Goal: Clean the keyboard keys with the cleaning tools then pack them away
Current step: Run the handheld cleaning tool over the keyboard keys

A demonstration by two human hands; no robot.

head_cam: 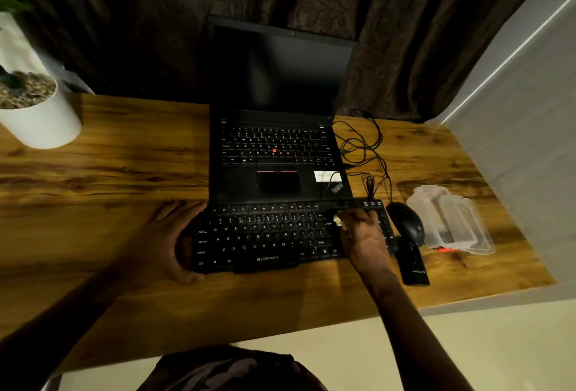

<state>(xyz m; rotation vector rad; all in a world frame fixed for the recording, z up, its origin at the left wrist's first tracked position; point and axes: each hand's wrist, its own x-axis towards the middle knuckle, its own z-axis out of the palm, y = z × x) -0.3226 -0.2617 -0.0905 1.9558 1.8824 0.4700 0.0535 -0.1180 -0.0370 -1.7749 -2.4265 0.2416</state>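
A black external keyboard (265, 238) lies on the wooden desk (109, 172) in front of an open black laptop (277, 128). My left hand (168, 241) grips the keyboard's left edge, fingers curled around it. My right hand (361, 234) rests over the keys at the right side, fingers closed on a small pale cleaning tool (339, 221) that pokes out toward the keys; its exact shape is too dim to tell. A clear plastic case (452, 219) lies at the desk's right.
A black mouse (406, 222) and a flat black device (413, 261) sit right of the keyboard. Tangled cables (364, 153) lie by the laptop. A white plant pot (37, 113) stands at the far left. A dark curtain hangs behind; a grey wall borders the right.
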